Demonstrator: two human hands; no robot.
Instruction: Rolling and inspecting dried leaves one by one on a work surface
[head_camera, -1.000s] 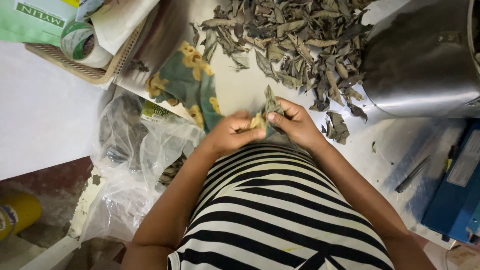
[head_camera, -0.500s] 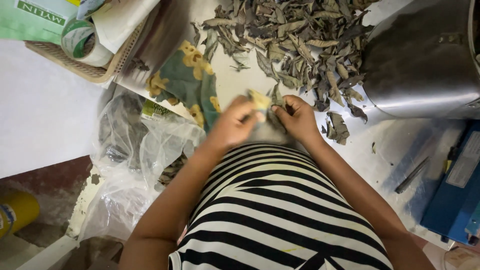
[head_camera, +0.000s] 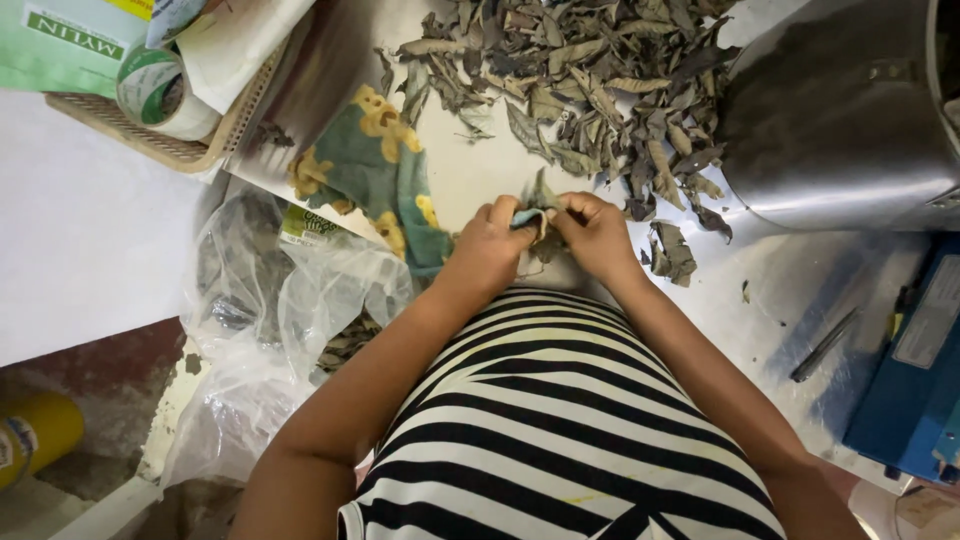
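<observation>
Here, seen from the head camera, the left hand and right hand meet above the pale tabletop, each grip closed on one dry grey-green leaf. Just beyond lies a heap of dried curled leaves, beside a steel drum and a green flowered cloth.

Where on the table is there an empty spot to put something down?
Bare metal shows on the table right of the right hand, between the steel pot and the blue machine. A smaller patch lies between the patterned cloth and the leaf pile. The leaves crowd the far side.
</observation>
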